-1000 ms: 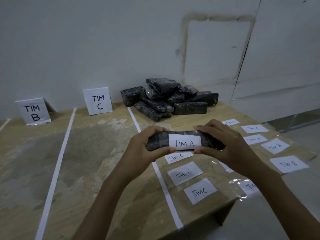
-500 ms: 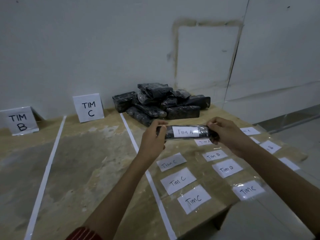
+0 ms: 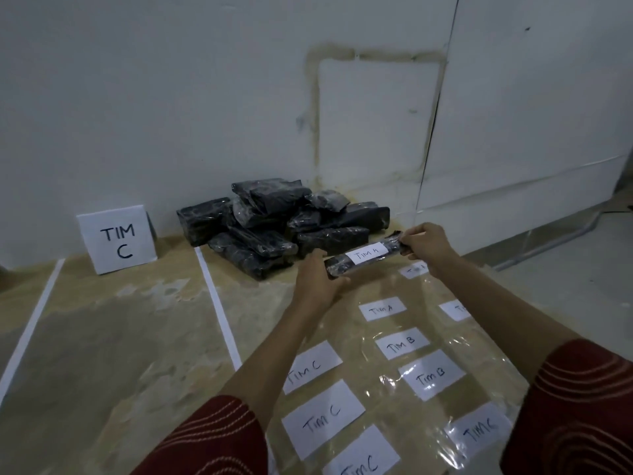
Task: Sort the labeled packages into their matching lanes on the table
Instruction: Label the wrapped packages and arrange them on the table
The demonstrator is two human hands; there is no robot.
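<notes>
The worn wooden worktop [image 3: 120, 354] is split into lanes by two white tape lines [image 3: 219, 310] that run from its near edge to its far edge. At the far edge a white card marked TIM C [image 3: 116, 238] stands between the lines, and a pile of black wrapped packages [image 3: 274, 228] lies just right of the right-hand line. Paper labels [image 3: 322, 418] reading TIM A, TIM B and TIM C lie flat on a clear plastic sheet [image 3: 445, 337] over the near right corner.

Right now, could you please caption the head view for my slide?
Left hand and right hand grip a black plastic-wrapped package labelled TIM A over a lane-taped wooden table.
</notes>
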